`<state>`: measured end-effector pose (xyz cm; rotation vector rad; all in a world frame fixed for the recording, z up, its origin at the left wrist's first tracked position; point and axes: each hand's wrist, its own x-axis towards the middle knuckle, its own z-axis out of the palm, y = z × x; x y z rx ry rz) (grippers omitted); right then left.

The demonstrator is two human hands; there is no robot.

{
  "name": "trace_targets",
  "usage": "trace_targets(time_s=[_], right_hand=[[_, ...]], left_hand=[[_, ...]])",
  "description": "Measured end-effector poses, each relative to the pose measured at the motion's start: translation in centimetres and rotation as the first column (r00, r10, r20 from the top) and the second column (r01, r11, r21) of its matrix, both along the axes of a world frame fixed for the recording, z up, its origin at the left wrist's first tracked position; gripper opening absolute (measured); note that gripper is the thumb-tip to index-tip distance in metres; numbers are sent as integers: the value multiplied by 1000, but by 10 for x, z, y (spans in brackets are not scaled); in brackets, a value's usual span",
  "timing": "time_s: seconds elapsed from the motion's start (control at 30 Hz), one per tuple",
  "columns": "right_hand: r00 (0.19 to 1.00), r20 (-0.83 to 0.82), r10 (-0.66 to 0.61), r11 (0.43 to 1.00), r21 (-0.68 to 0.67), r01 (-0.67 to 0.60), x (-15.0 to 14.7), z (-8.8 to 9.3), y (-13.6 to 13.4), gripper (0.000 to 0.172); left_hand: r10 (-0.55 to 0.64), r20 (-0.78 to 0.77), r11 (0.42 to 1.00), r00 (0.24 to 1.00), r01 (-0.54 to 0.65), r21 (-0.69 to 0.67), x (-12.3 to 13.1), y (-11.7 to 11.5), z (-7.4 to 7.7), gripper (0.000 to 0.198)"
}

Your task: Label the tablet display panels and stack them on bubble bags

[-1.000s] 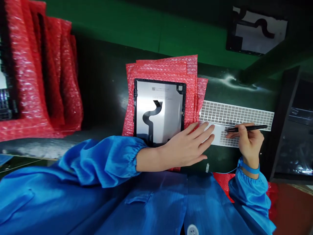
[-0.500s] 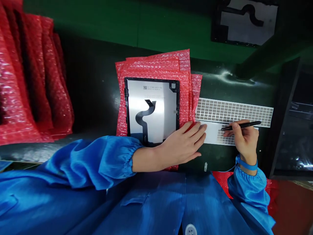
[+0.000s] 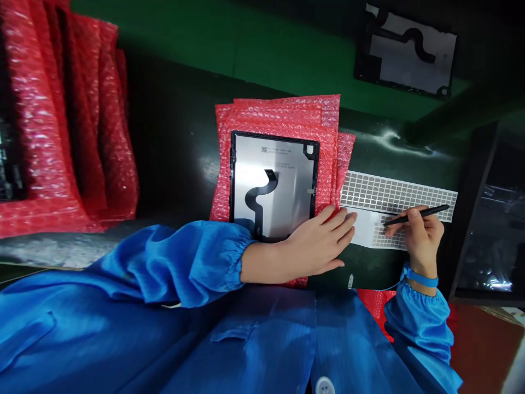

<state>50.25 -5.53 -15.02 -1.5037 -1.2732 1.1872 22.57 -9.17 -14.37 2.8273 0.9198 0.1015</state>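
Note:
My right hand [image 3: 424,235] grips black tweezers [image 3: 416,215]. Their tip is over the small grey squares of the lower white sticker sheet [image 3: 363,227]. My left hand [image 3: 320,241] lies open, fingers stretched out across the left end of that sheet and the edge of the red bubble wrap. Under my left forearm is a display panel [image 3: 287,202] with a silvery back, a black frame and a curved black flex cable [image 3: 257,200]. The panel rests on stacked red bubble-wrap bags [image 3: 328,164]; my arm hides its lower edge.
A second sticker sheet [image 3: 400,191] lies just above the first. Another panel [image 3: 406,52] sits at the back right. Red bubble-wrap bags [image 3: 90,120] stand at the left. A dark tray-like object [image 3: 488,219] borders the right side. A blue band [image 3: 421,278] circles my right wrist.
The view has shifted, so most things appear farther right. My left hand stays flat on the sheet and my right hand keeps the tweezers over the stickers, their tip slightly shifted.

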Motion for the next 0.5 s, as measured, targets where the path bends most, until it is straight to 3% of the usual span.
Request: trace_targets(time_s=[0.13, 0.3, 0.4, 0.5], right_hand=[[998, -60, -25, 999, 38, 27, -9, 12, 6, 31], [999, -28, 35, 996, 84, -33, -67, 33, 19, 25], [990, -32, 140, 988, 64, -138, -124, 40, 27, 26], [966, -67, 249, 968, 42, -247, -182, 42, 31, 27]], left_hand=[[32, 124, 1000, 992, -31, -4, -5, -5, 7, 76], [70, 293, 997, 953, -78, 18, -40, -17, 38, 44], [192, 143, 981, 971, -188, -45, -69, -22, 47, 46], [282, -69, 957, 957, -286, -52, -93, -23, 42, 73]])
